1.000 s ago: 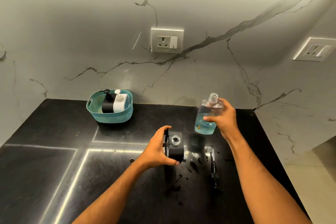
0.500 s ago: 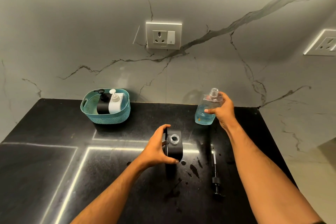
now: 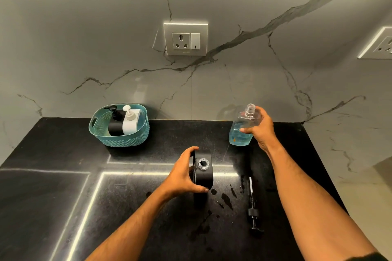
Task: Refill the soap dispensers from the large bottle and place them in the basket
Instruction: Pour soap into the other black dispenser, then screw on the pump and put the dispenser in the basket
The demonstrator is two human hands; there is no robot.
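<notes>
1. The left hand wraps around a black soap dispenser standing upright on the dark surface, thumb at the near side, fingers curled over the far side; its neck is uncapped.
2. The right hand grips the large clear bottle near its shoulder; the bottle is upright at the back right of the surface, capless and partly filled with blue liquid.
3. A black pump head lies flat on the surface, right of the dispenser.
4. Dark drips spot the surface between them.
5. A teal basket at the back left holds a black dispenser and a white dispenser.
</notes>
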